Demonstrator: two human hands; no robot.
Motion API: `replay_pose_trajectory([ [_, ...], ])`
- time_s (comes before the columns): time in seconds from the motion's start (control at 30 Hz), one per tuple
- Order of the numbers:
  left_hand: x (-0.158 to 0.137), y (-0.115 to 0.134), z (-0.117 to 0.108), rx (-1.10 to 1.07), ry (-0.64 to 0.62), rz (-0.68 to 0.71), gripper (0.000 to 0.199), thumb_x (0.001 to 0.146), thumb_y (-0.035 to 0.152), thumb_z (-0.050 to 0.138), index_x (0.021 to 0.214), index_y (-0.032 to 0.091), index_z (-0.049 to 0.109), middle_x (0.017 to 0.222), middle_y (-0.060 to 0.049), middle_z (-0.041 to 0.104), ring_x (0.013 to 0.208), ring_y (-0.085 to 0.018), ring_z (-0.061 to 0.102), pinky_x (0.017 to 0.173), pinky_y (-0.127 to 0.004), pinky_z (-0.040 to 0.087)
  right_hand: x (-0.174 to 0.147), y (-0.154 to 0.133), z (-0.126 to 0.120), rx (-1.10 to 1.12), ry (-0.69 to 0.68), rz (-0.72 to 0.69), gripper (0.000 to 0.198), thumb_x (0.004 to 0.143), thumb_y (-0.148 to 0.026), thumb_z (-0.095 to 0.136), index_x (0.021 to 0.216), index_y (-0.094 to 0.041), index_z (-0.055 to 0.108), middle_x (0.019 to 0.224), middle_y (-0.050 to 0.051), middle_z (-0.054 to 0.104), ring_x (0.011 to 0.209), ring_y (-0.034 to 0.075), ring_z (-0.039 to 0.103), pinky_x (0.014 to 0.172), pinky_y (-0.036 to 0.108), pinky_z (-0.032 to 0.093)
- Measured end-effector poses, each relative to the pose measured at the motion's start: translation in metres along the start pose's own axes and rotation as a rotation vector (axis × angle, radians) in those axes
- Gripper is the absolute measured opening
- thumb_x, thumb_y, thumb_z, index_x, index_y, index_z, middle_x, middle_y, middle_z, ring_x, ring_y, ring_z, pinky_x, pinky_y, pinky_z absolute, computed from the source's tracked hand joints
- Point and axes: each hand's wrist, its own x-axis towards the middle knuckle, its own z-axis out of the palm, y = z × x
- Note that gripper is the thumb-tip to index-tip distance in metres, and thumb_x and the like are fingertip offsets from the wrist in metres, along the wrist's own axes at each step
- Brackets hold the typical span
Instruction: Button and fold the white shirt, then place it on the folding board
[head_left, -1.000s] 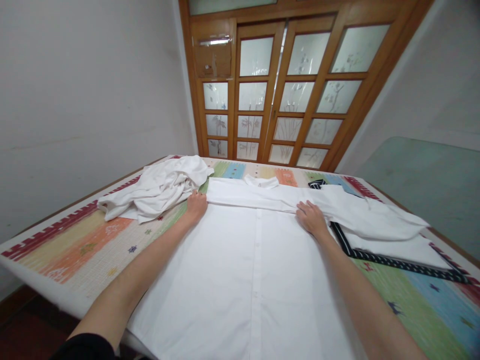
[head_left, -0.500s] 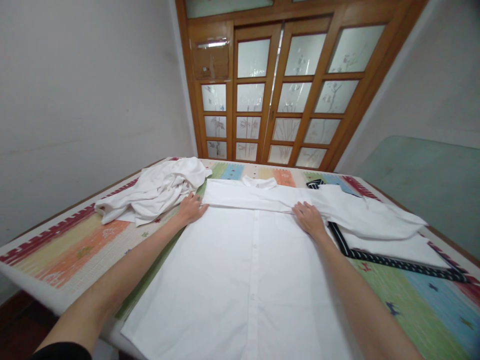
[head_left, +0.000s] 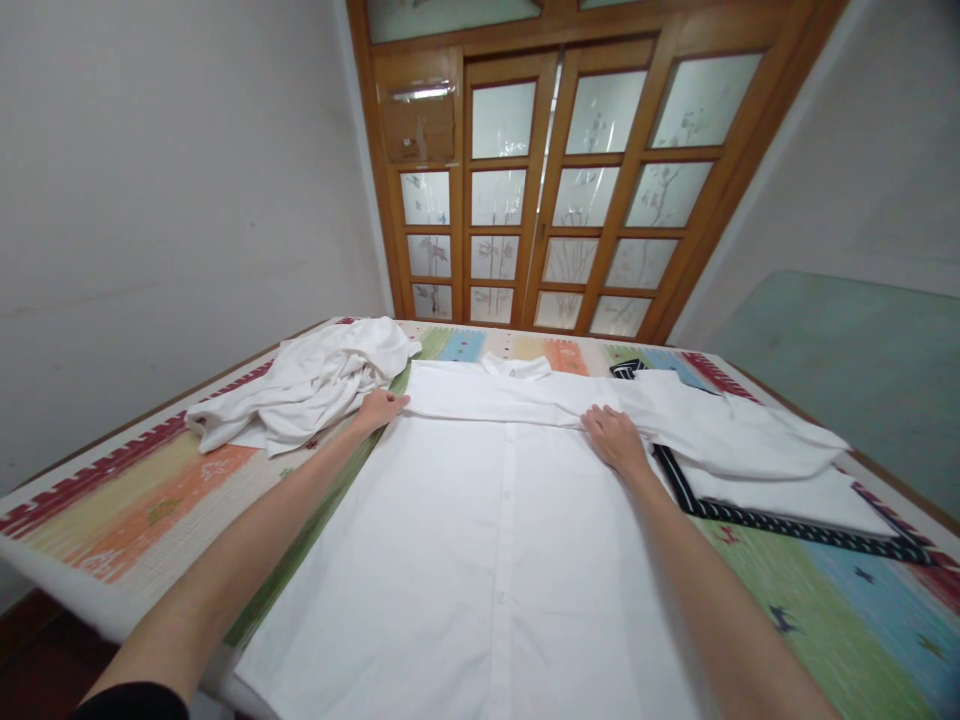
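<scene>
**Head view: white shirt (head_left: pixel 450 510) under both hands, hold uneven**

From my remote station I record the shirt lying buttoned front up, from the near edge of the tabletop (head_left: pixel 217 350) towards its far edge, collar away from the wearer. A sleeve-like band (head_left: pixel 487 395) crosses the chest below the collar.

Left hand (head_left: pixel 382 408): thumb and fingertips appear to pinch the shirt's side at the band's end. Right hand (head_left: pixel 611 435): fingers slightly spread, resting on the band's lower edge, not gripping.

Towards the far left corner lies a crumpled white garment (head_left: pixel 315 390), just beside the left hand. Along the right edge, white cloth (head_left: pixel 742 430) lies over a black-and-white trimmed piece (head_left: pixel 795 525); at this angle I cannot tell how much of it belongs to the shirt.

Risks, in my judgement: a pull from the left pinch, with only light pressure on the right, could skew the band and crease the front. Cloth overlapping at right could drag that pile. The shirt's near end could slip over the tabletop's edge.
</scene>
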Motion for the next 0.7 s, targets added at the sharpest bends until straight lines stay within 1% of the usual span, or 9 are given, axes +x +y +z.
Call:
replay_pose_trajectory([
  [0.13,0.007,-0.002,-0.002,-0.101,-0.076,-0.106,0.031,0.074,0.039,0.066,0.052,0.019,0.056,0.049,0.003,0.051,0.051,-0.013,0.046,0.054,-0.025,0.032,0.001,0.000,0.002,-0.019,-0.002,-0.012,0.029,0.089,-0.021,0.049,0.108,-0.013,0.069,0.122,0.018,0.066,0.121,0.030,0.055,0.102,0.047,0.038],
  [0.23,0.009,-0.004,-0.003,-0.114,-0.109,-0.114,0.030,0.073,0.037,0.067,0.052,0.019,0.056,0.047,0.005,0.044,0.046,-0.011,0.038,0.050,-0.025,0.029,0.001,0.001,0.002,-0.024,0.004,-0.018,0.029,0.089,-0.021,0.049,0.108,-0.014,0.070,0.121,0.019,0.066,0.119,0.030,0.056,0.101,0.046,0.039],
  [0.33,0.008,-0.003,-0.004,-0.068,-0.120,-0.109,0.030,0.075,0.039,0.066,0.054,0.020,0.056,0.045,0.005,0.041,0.047,-0.012,0.041,0.050,-0.025,0.030,0.001,0.003,0.003,-0.019,0.011,-0.029,0.029,0.088,-0.022,0.052,0.109,-0.015,0.070,0.120,0.018,0.067,0.118,0.029,0.057,0.100,0.046,0.040],
  [0.43,0.007,0.001,-0.004,0.060,-0.094,-0.086,0.031,0.077,0.040,0.063,0.054,0.019,0.058,0.051,0.001,0.052,0.056,-0.016,0.054,0.054,-0.025,0.035,0.001,0.004,0.004,-0.014,0.011,-0.022,0.029,0.088,-0.023,0.052,0.110,-0.015,0.070,0.120,0.018,0.067,0.118,0.029,0.057,0.100,0.046,0.039],
  [0.53,0.012,0.006,-0.002,0.215,-0.081,-0.067,0.027,0.076,0.037,0.063,0.057,0.018,0.064,0.066,-0.004,0.067,0.073,-0.021,0.065,0.062,-0.025,0.042,0.002,0.004,0.006,-0.015,0.012,-0.012,0.029,0.089,-0.023,0.052,0.110,-0.014,0.070,0.121,0.018,0.067,0.118,0.029,0.057,0.100,0.045,0.039],
  [0.6,0.017,0.010,0.001,0.264,-0.065,-0.072,0.019,0.075,0.034,0.064,0.067,0.018,0.070,0.079,-0.007,0.073,0.084,-0.023,0.068,0.067,-0.026,0.045,0.002,0.004,0.008,-0.016,0.022,-0.011,0.030,0.088,-0.022,0.052,0.110,-0.014,0.070,0.120,0.018,0.067,0.118,0.029,0.057,0.100,0.045,0.039],
  [0.63,0.019,0.012,0.003,0.270,-0.053,-0.073,0.019,0.076,0.034,0.063,0.073,0.018,0.072,0.086,-0.008,0.075,0.089,-0.024,0.068,0.070,-0.026,0.046,0.002,0.004,0.008,-0.016,0.028,-0.011,0.030,0.088,-0.022,0.052,0.110,-0.014,0.070,0.120,0.019,0.067,0.118,0.029,0.057,0.100,0.045,0.040],
  [0.7,0.024,0.016,0.010,0.273,-0.020,-0.065,0.025,0.082,0.038,0.058,0.082,0.018,0.074,0.095,-0.009,0.075,0.096,-0.025,0.067,0.076,-0.027,0.047,0.002,0.004,0.009,-0.016,0.035,-0.010,0.029,0.088,-0.021,0.051,0.109,-0.013,0.070,0.119,0.019,0.067,0.118,0.029,0.057,0.100,0.045,0.040],
])
